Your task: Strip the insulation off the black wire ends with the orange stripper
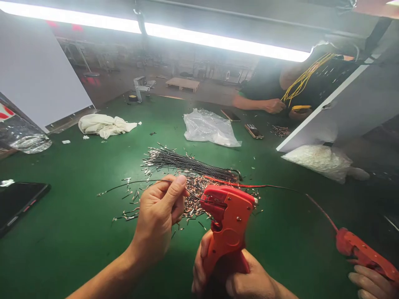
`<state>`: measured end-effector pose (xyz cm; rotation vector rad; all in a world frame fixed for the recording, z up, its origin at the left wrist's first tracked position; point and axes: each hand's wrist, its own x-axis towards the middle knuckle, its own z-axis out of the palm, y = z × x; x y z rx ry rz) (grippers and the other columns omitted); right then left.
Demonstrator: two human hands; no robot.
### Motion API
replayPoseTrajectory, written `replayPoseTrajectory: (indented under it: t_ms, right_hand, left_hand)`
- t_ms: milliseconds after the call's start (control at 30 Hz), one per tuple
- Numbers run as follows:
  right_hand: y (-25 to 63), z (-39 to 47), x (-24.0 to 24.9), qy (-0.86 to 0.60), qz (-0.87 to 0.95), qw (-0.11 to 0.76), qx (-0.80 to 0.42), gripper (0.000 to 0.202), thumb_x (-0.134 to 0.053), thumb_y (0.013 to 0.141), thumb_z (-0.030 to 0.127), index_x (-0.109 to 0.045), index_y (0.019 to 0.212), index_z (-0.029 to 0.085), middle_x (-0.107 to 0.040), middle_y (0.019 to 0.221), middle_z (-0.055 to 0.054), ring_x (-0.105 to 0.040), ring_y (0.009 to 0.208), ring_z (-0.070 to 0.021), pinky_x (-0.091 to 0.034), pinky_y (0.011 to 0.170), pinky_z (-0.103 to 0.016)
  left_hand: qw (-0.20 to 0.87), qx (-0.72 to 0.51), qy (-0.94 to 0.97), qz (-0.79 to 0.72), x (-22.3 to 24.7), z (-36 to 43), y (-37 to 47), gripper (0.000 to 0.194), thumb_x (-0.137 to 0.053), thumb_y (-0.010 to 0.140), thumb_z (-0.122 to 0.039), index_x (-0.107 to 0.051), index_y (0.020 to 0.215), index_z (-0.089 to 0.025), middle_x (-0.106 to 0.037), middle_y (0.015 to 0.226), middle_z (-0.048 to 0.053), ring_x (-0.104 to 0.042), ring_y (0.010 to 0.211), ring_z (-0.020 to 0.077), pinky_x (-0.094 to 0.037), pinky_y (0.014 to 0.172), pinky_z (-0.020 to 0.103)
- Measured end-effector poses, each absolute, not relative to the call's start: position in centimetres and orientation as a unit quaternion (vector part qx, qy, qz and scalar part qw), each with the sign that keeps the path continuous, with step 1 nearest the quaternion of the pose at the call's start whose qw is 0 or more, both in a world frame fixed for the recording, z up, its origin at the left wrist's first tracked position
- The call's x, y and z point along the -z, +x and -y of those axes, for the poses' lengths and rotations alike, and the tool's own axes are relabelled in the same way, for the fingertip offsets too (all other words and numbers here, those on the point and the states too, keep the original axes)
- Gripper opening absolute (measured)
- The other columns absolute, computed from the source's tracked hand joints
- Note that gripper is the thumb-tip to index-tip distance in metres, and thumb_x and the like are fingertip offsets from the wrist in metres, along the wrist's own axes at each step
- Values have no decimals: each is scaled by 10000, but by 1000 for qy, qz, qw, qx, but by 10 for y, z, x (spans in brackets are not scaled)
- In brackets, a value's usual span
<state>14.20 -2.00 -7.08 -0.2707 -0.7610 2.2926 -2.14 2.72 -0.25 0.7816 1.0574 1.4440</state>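
My left hand [162,207] is closed, pinching a thin black wire [124,185] between thumb and fingers. One end of the wire sticks out to the left; the other runs into the jaws of a red wire stripper [232,224]. Wrapped round the stripper's handles is my right hand [255,274], closed. Beneath and behind both hands lies a heap of short wire scraps [195,195] with copper showing. Just beyond it a bundle of black wires [187,160] rests on the green table [77,216].
At lower right another person's hand [370,280] holds a second red wire stripper [364,251], from which a reddish wire [322,211] runs leftward. A co-worker's hand [274,106] at the back is near yellow wires [301,81]. A plastic bag [210,126], white cloth [104,126] and dark device [21,203] lie about.
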Motion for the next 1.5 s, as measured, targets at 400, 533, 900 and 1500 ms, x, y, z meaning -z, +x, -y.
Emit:
replayPoseTrajectory:
  t_ms: [400, 533, 900, 1500]
  right_hand:
    - [147, 20, 83, -135, 318, 316, -884, 392, -760, 705, 381, -548, 984, 203, -599, 793, -27, -561, 716, -157, -445, 709, -332]
    - [148, 22, 83, -107, 321, 337, -879, 377, -708, 759, 359, -560, 1042, 158, -594, 781, -47, -564, 722, -159, -439, 686, -320]
    - [149, 21, 82, -104, 342, 336, -872, 391, -722, 747, 375, -553, 1025, 158, -573, 802, -50, -527, 687, -141, -418, 663, -306]
    - [155, 19, 80, -152, 372, 352, -845, 308, -714, 766, 379, -529, 833, 142, -472, 586, 29, -396, 490, -63, -313, 465, -191]
  left_hand:
    - [558, -605, 353, -444, 0, -26, -24, 325, -656, 829, -365, -536, 602, -164, -320, 415, -92, -223, 358, 23, -189, 370, 188]
    - [555, -599, 362, -449, -1, -27, -27, 334, -652, 831, -358, -538, 588, -159, -329, 426, -87, -237, 366, 22, -207, 378, 182]
    - [526, -585, 390, -477, -5, -31, -30, 339, -643, 818, -348, -509, 568, -164, -316, 443, -86, -242, 382, 34, -206, 381, 186]
    - [516, -557, 427, -491, 3, -35, -27, 333, -634, 807, -390, -494, 594, -176, -322, 472, -84, -237, 398, 42, -196, 368, 188]
